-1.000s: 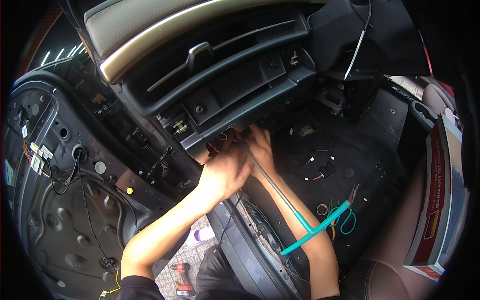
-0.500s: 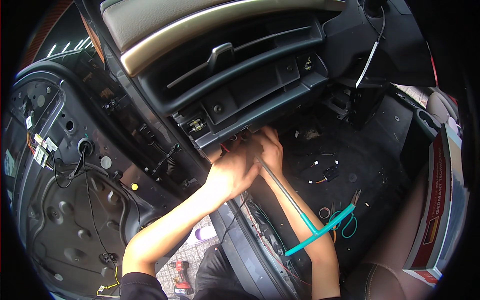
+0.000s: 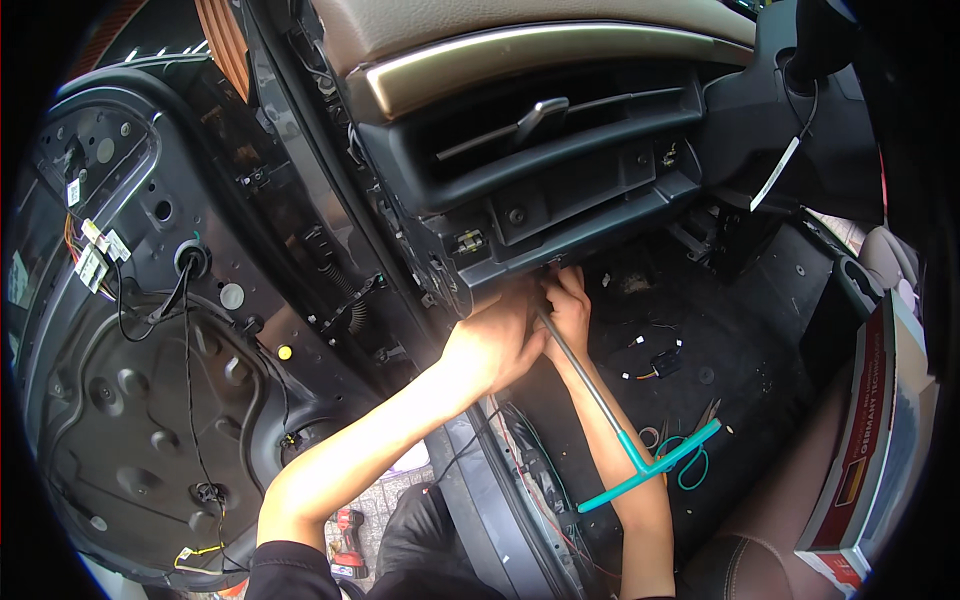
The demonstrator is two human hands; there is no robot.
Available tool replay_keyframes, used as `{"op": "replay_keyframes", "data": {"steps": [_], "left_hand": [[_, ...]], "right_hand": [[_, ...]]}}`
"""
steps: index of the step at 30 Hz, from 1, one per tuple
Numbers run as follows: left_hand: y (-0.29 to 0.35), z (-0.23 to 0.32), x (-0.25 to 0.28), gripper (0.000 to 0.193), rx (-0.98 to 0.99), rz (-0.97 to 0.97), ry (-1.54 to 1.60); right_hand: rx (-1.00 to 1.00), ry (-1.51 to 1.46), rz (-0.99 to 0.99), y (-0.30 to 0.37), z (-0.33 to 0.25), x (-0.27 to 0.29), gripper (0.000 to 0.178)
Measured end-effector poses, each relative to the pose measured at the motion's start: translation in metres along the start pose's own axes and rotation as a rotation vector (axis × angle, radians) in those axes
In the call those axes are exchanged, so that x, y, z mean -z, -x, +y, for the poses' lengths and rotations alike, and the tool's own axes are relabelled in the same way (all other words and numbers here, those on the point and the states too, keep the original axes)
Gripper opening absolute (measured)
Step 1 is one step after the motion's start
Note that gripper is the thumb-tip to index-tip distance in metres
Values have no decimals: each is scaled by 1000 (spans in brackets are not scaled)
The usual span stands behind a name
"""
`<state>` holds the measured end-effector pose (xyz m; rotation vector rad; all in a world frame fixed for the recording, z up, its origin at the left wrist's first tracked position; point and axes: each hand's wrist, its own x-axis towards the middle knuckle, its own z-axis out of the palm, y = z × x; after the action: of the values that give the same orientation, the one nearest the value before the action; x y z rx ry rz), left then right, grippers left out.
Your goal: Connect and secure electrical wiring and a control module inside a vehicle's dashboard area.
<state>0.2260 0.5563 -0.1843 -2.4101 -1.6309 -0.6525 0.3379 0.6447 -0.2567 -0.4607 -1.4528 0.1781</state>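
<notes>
Under the lower edge of the black dashboard panel (image 3: 580,225), both my hands are close together. My left hand (image 3: 490,350) has its fingers curled up beneath the panel, their tips hidden. Beside it, my right hand (image 3: 568,312) is closed with bent fingers. A T-handle wrench (image 3: 640,470) with a teal grip and a thin metal shaft runs out from between the hands, seemingly held by the right one. Its grip hangs over my right forearm, while the shaft's far end is concealed by the hands. What the left fingers pinch cannot be seen.
Scissors (image 3: 690,468) with teal handles lie on the dark car floor, near a small black connector (image 3: 665,362). The removed-trim door (image 3: 140,410) stands at left with loose wiring. A box (image 3: 870,440) rests on the seat at right. A red cordless drill (image 3: 348,545) is outside below.
The view has shifted, so the dashboard and door sit further right and lower. My hands stay together under the panel, with the wrench still sticking out between them.
</notes>
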Motion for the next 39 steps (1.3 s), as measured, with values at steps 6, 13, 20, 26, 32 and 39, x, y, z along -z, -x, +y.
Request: {"op": "replay_keyframes", "data": {"steps": [6, 13, 20, 26, 32, 39], "left_hand": [[1, -1, 1, 57, -40, 29, -24], [-3, 3, -1, 57, 111, -84, -58], [-3, 1, -2, 45, 52, -40, -151], [-2, -9, -14, 49, 58, 10, -164], [-8, -17, -29, 55, -146, 330, -268], [-6, -15, -36, 51, -18, 239, -120]], "right_hand": [[18, 81, -31, 7, 8, 1, 21], [-7, -37, -4, 15, 19, 2, 32], [-126, -49, 152, 25, 18, 16, 36], [-636, -99, 737, 86, -8, 76, 52], [-235, 419, 721, 107, -71, 127, 82], [151, 810, 261, 139, -125, 143, 65]]}}
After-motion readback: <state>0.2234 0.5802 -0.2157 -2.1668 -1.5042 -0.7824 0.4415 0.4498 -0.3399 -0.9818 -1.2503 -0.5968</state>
